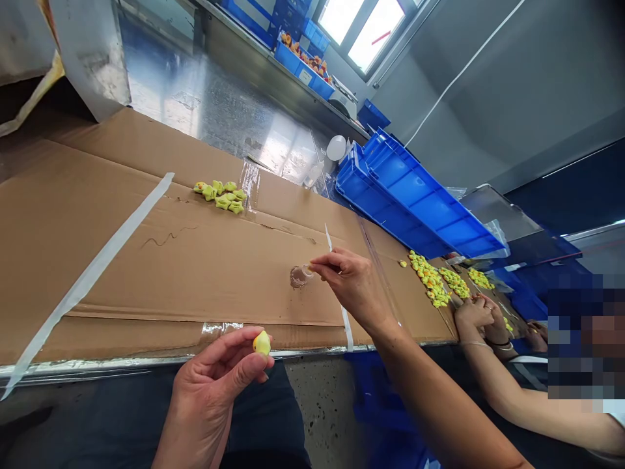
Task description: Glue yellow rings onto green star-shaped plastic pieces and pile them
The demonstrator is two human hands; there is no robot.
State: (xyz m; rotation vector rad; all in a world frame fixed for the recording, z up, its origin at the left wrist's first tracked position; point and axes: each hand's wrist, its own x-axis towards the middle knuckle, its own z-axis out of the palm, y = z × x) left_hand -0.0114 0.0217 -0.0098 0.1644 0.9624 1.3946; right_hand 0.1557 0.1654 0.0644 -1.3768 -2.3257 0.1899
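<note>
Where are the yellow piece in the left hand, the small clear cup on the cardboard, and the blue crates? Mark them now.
Yellow piece (262, 342): head view, on its middle.
Small clear cup (299, 276): head view, on its body.
Blue crates (420, 195): head view, on the upper crate's side.

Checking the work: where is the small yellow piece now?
In the head view, the small yellow piece is pinched in the left hand, low left of centre, just over the near edge of the cardboard-covered table.
</note>
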